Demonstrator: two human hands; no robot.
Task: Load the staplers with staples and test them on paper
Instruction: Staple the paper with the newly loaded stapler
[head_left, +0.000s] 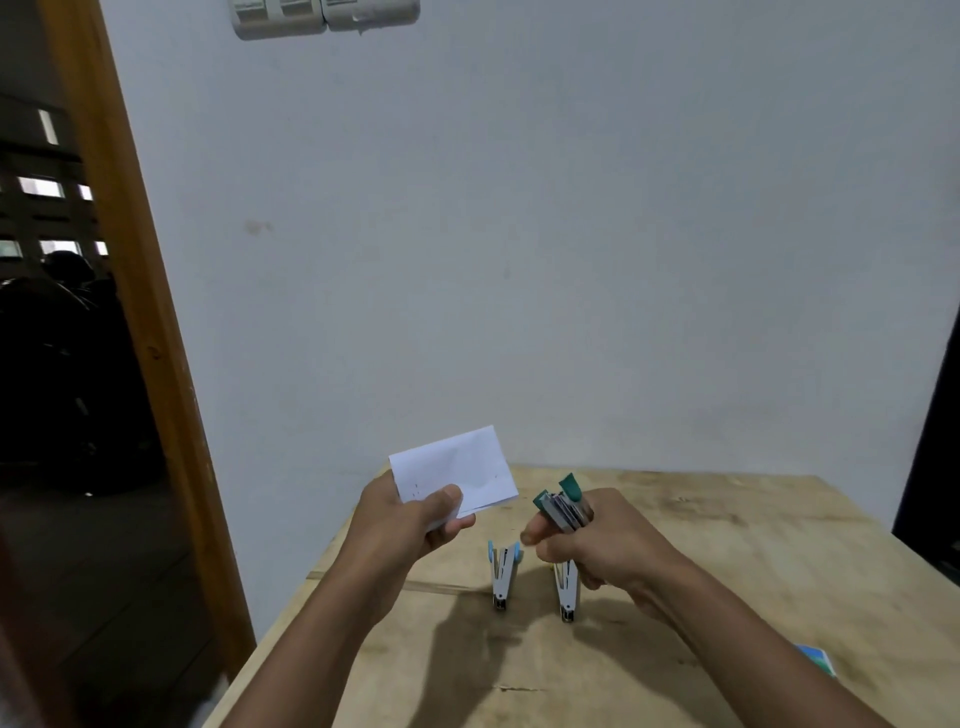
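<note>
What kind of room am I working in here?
Probably a plain home or small-office room: a plywood table against a painted wall, a wooden door frame at left, wall switches above.

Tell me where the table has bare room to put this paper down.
Bare wood on the table lies wide to the right, between the right hand and the far edge, beyond the small box. Crowded: the middle, where the left lying stapler and right lying stapler lie side by side.
</note>
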